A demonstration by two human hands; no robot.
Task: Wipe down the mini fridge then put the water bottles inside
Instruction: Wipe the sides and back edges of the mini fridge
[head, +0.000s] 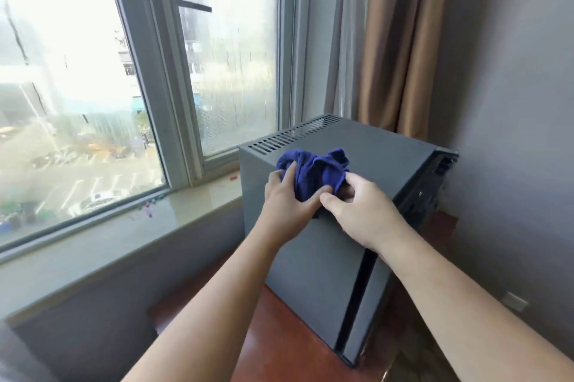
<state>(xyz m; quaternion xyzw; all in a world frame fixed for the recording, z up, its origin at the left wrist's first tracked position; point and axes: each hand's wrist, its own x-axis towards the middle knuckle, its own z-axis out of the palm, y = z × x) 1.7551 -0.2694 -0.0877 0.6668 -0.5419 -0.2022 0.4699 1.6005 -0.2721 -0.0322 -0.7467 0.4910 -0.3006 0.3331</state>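
A dark grey mini fridge (313, 273) stands on a reddish wooden surface (279, 347) by the window, its door closed. A crumpled blue cloth (313, 172) lies bunched over the fridge's top near edge. My left hand (285, 198) grips the cloth from the left, fingers curled into the fabric. My right hand (363, 210) pinches the cloth's right side between thumb and fingers. No water bottles are in view.
A marble windowsill (124, 226) runs along the left under a large window (139, 71). Brown and grey curtains (388, 40) hang behind the fridge. A grey wall (512, 102) closes in on the right, with a socket plate (515, 301) low down.
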